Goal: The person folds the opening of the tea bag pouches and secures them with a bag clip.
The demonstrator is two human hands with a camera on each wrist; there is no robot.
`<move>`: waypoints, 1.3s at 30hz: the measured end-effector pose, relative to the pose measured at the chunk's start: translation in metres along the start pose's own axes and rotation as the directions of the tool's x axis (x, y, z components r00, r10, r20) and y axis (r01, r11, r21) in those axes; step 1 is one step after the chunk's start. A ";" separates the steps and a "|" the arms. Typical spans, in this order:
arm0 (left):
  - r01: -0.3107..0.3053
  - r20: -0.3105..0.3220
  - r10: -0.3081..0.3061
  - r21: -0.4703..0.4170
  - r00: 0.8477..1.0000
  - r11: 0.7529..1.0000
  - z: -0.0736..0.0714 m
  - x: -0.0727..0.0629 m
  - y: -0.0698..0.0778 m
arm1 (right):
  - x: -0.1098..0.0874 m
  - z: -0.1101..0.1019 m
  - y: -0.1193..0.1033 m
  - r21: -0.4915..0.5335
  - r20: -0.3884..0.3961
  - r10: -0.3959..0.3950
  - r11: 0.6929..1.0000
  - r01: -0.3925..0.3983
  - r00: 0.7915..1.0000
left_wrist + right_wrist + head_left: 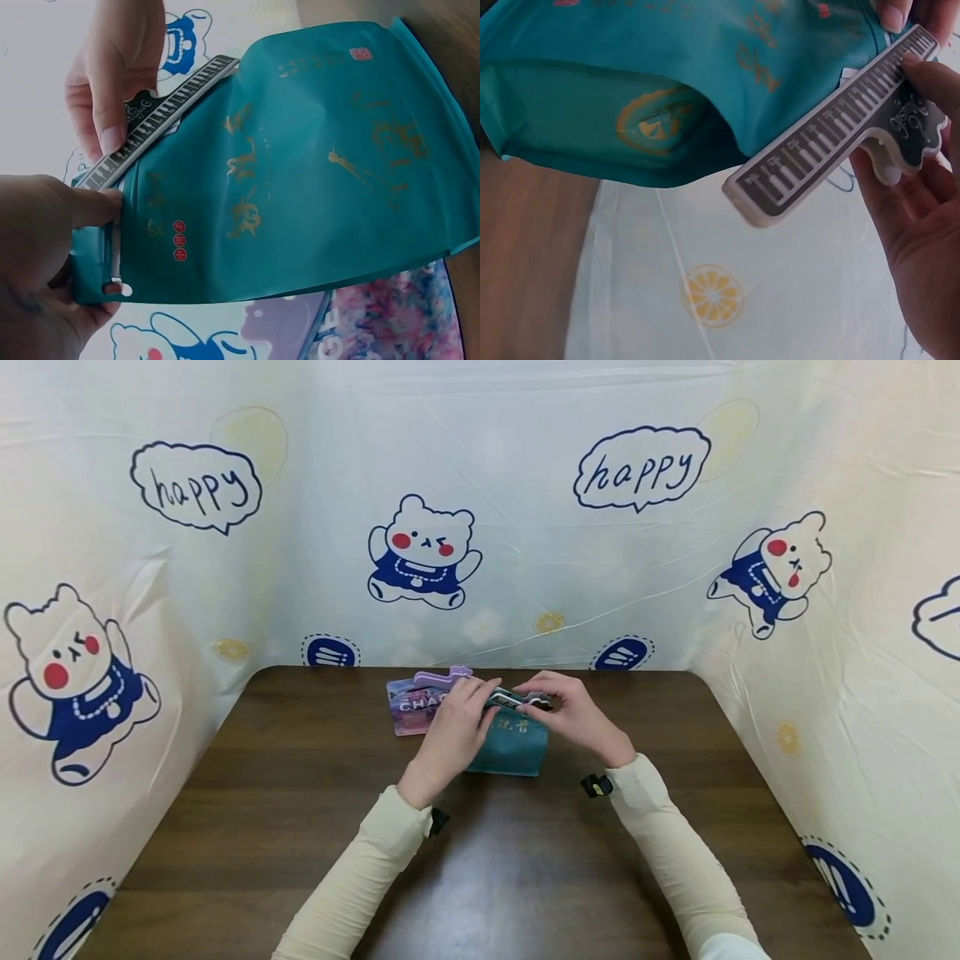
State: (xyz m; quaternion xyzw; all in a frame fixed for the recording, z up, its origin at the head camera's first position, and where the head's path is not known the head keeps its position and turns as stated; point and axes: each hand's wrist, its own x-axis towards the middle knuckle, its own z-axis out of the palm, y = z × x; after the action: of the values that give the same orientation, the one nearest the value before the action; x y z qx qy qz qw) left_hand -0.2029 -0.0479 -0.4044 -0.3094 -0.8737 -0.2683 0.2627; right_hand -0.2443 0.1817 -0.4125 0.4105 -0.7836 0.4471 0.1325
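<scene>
A teal pouch (510, 752) with gold characters stands upright near the far edge of the table. My left hand (457, 718) pinches its top edge between thumb and fingers, plain in the left wrist view beside the pouch's folded top. My right hand (573, 710) holds a sealing clip (832, 124) with a piano-key pattern by its dark, shaped handle. The clip's long bar lies at a slant along the pouch's top, one end close to my left fingertips. In the right wrist view its other end sticks out past the pouch's side.
Behind the left hand lies a pink and blue printed bag (408, 710), partly covered, with a purple clip (442, 678) at its top. The brown wooden table (300, 827) ends at a printed cloth backdrop (510, 568), which also hangs at both sides.
</scene>
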 end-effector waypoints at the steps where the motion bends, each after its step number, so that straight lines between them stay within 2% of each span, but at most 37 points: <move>1: -0.008 0.000 0.008 0.028 1.000 1.000 0.001 0.000 0.001 | 0.001 0.001 -0.001 -0.019 0.008 -0.011 1.000 0.011 1.000; 7: -0.053 -0.024 0.057 0.136 0.998 0.989 0.004 -0.002 0.004 | 0.002 0.008 -0.006 -0.077 0.043 -0.047 0.996 0.051 0.998; 15: -0.068 -0.051 0.078 0.172 0.996 0.983 0.007 -0.004 0.011 | 0.000 0.009 -0.011 -0.143 0.028 -0.109 0.983 0.111 0.994; 21: -0.097 -0.068 0.109 0.165 0.992 0.982 0.008 -0.003 0.015 | -0.004 0.007 -0.011 -0.157 0.005 -0.154 0.976 0.153 0.988; 30: -0.111 -0.071 0.122 0.141 0.990 0.984 0.015 0.002 0.021 | -0.009 -0.002 -0.011 -0.152 -0.002 -0.134 0.980 0.132 0.991; 39: -0.112 -0.038 0.118 0.144 0.992 0.983 0.023 0.017 0.028 | -0.013 -0.018 -0.006 -0.183 -0.010 -0.105 0.978 0.101 0.994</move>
State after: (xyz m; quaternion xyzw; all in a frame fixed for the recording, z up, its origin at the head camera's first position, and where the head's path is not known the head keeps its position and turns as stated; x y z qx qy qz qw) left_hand -0.2016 -0.0078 -0.4012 -0.3336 -0.8649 -0.1971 0.3190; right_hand -0.2348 0.2021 -0.4063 0.4322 -0.7977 0.3699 0.2001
